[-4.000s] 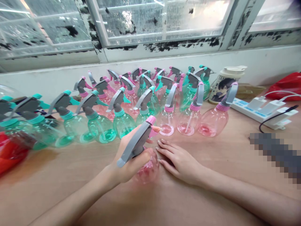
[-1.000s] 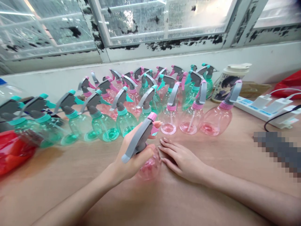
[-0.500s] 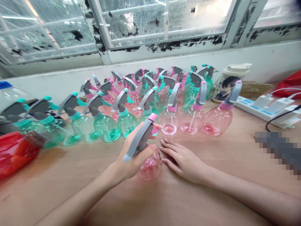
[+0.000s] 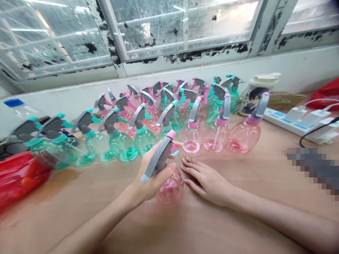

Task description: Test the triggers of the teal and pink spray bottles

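My left hand (image 4: 155,173) is wrapped round the neck of a pink spray bottle (image 4: 172,188) with a grey and pink trigger head. The bottle stands upright on the table, its collar hidden by my fingers. To its right, my right hand (image 4: 202,176) lies flat on the tabletop, fingers stretched toward the bottle and nothing in it. Beyond both hands runs a front row of bottles: several green spray bottles (image 4: 124,148) on the left, and pink ones on the right, such as the rightmost pink spray bottle (image 4: 243,139).
More pink and green bottles crowd behind, near the window wall. At right are a printed cup (image 4: 255,95), a power strip (image 4: 280,120) with plugs, and a blurred-out dark object (image 4: 315,165). A red plastic bag (image 4: 23,176) lies at left beside a blue-capped bottle (image 4: 14,103).
The view has shifted slightly, so things on the left appear a little farther right and lower. Both hands and the held spray bottle keep nearly the same pose.
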`<state>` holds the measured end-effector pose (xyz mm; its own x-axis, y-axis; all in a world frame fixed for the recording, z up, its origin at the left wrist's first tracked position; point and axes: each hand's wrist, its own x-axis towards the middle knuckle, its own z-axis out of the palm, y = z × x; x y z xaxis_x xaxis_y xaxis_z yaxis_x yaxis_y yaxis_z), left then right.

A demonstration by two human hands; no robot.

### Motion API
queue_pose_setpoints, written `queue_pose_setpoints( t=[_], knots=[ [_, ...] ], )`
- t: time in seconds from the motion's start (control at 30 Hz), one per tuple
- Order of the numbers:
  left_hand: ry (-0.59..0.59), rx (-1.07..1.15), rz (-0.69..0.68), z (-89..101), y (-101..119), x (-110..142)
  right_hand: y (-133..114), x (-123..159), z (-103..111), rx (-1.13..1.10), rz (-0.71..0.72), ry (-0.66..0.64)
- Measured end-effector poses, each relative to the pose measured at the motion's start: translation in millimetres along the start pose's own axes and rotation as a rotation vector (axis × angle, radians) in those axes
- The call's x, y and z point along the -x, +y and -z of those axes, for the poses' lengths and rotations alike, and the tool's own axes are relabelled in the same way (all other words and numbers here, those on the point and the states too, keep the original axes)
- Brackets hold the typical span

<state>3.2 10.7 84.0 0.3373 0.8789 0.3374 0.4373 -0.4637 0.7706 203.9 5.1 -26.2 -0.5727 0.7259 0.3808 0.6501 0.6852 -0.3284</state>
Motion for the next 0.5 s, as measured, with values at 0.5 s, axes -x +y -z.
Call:
queue_pose_setpoints(
  t=[0.5],
  knots=[
    [0.092, 0.05, 0.028, -5.4, 4, 5, -12, 3, 20, -0.441, 0.136, 0.085]
  ],
)
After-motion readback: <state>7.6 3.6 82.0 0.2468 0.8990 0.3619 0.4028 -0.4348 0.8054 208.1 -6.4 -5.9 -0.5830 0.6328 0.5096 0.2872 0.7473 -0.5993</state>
